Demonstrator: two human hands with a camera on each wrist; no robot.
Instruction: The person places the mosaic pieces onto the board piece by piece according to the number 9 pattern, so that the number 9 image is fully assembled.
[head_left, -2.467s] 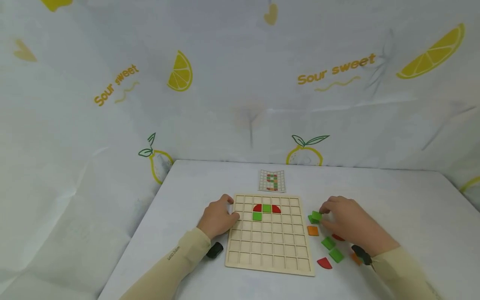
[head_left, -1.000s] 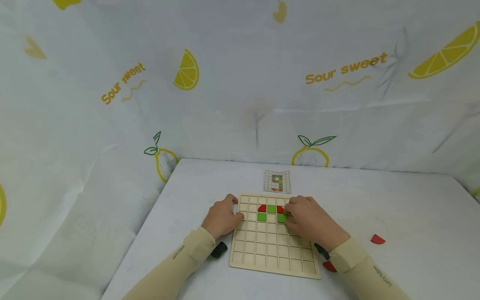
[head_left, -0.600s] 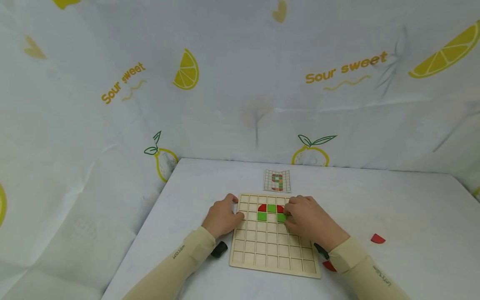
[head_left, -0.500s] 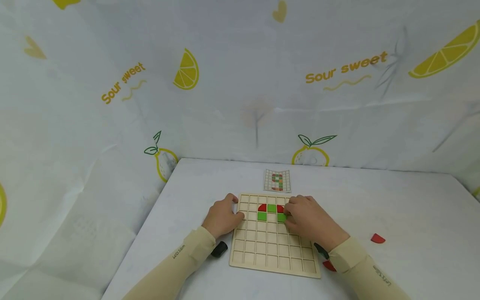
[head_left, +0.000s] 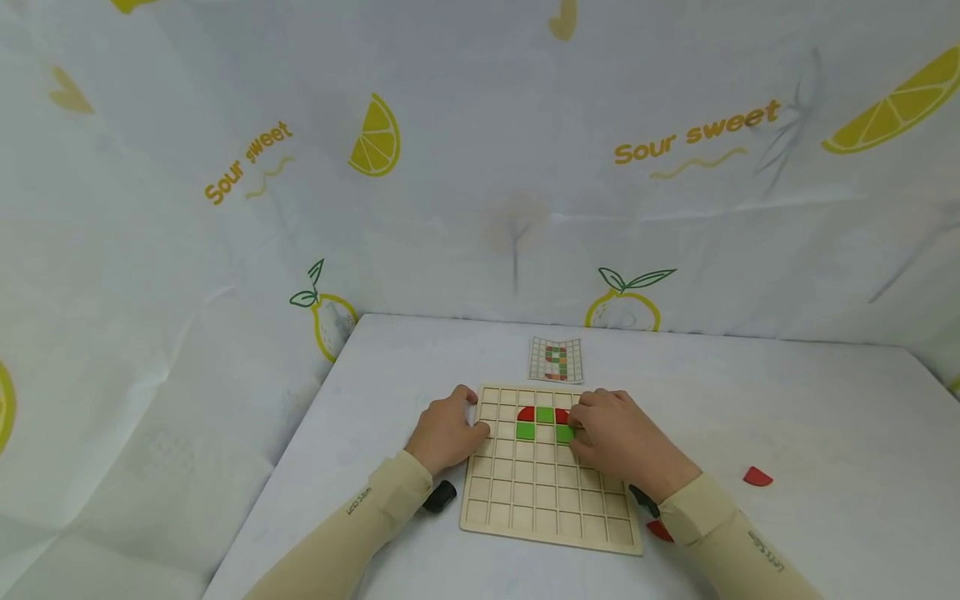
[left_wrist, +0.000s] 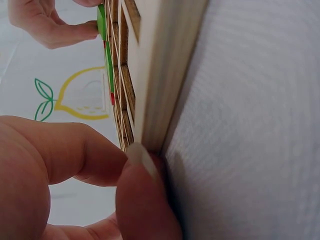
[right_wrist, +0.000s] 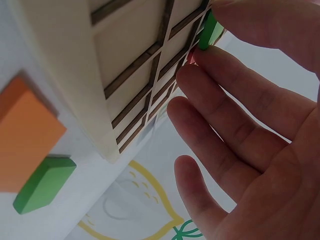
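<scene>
A pale wooden grid board (head_left: 525,518) lies flat on the white table. My left hand (head_left: 444,432) holds its left edge, the thumb pressed to the rim in the left wrist view. At the board's upper right, my right hand (head_left: 621,435) pinches a green square tile (right_wrist: 206,32) between thumb and index finger, its other fingers loosely extended. That tile sits just below a red quarter-round tile (head_left: 562,416), partly covered by the hand. Also in the grid are another red quarter-round tile (head_left: 527,413), a green square (head_left: 545,414) and a second green square (head_left: 525,431).
Behind the board lies a pattern card (head_left: 536,371) with a coloured figure. Right of the board, a red quarter-round tile (head_left: 757,476) and another red tile (head_left: 660,532) lie loose. An orange tile (right_wrist: 27,140) and a loose green tile (right_wrist: 45,185) show beside the board.
My right hand has moved left from the loose tiles onto the board, bringing a green square tile. For the last second it has stayed there. My left hand keeps holding the board's edge.
</scene>
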